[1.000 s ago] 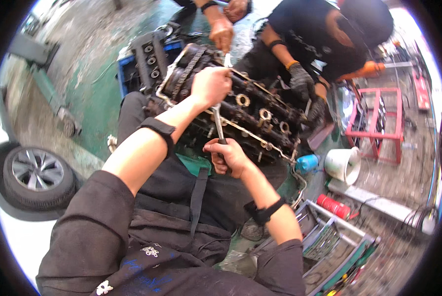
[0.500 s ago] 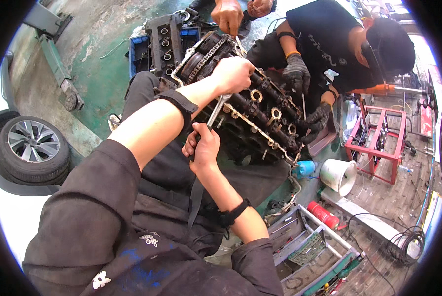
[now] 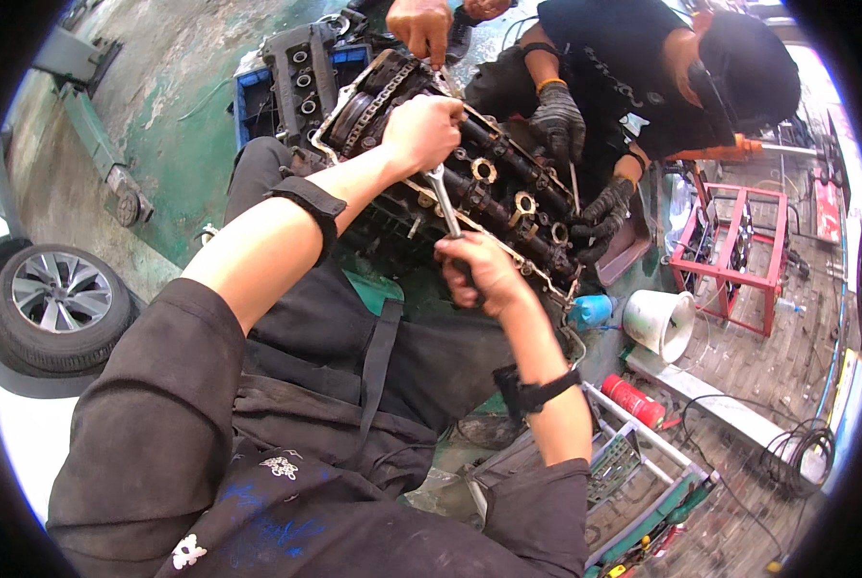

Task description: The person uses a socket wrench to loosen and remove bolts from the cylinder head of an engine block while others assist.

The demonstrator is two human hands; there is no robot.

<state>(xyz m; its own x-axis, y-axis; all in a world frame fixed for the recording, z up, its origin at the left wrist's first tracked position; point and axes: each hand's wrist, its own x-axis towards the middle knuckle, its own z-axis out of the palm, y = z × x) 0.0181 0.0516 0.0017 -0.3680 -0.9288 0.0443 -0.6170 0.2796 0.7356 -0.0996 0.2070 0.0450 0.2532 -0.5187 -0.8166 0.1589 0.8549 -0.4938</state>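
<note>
An engine's cylinder head [image 3: 494, 197] with camshafts and a timing chain [image 3: 375, 104] lies open in front of me. My right hand [image 3: 486, 274] is closed round the handle of a ratchet wrench [image 3: 445, 204], whose head rests near the engine's near side. Just above that wrench head, my left hand [image 3: 421, 133] makes a fist over the camshaft area; whatever is inside it is hidden. Across the engine, a co-worker's gloved hands [image 3: 558, 125] hold a thin metal rod [image 3: 574, 188]. Another person's bare hand [image 3: 419, 27] reaches down at the chain end.
Behind the engine a blue crate [image 3: 252, 108] sits beside a dark valve cover [image 3: 301, 82]. To the right are a white bucket [image 3: 658, 325], a red metal frame [image 3: 730, 255] and a red fire extinguisher [image 3: 633, 400]. A tool cart [image 3: 633, 511] stands by my right elbow; a wheel [image 3: 63, 306] lies at left.
My right hand has swung the wrench handle to the right, away from my lap. My left fist stays over the engine, and the whole view has shifted slightly.
</note>
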